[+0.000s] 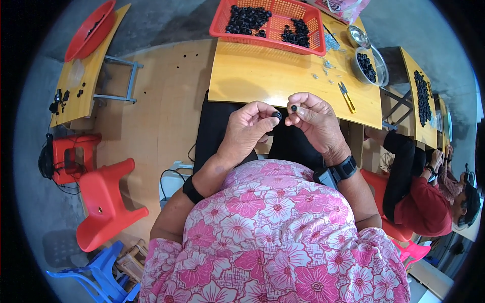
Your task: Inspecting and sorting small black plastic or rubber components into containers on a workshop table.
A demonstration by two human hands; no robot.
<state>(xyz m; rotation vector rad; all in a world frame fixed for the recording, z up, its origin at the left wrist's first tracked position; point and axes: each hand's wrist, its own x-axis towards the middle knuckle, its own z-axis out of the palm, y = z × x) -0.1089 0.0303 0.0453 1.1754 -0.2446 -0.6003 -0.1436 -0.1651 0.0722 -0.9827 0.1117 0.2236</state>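
My left hand (246,129) is closed on a small round black part (276,115), pinched between thumb and forefinger. Just to its right, my right hand (317,121) pinches a smaller black piece (294,108) at its fingertips. Both hands hang over my lap, in front of the near edge of the yellow table (268,76), and the two pieces are a short way apart. What exactly the pieces are is too small to tell. On the table, a red plastic basket (217,22) with two compartments holds heaps of black parts (247,21).
Small yellow-handled snips (347,98) lie near the table's right edge. Beyond them are tiny clear bits (327,65), a clear tub (358,73) of black parts and a metal bowl (358,36). A co-worker in red (424,207) sits at right; red stools (106,202) stand at left.
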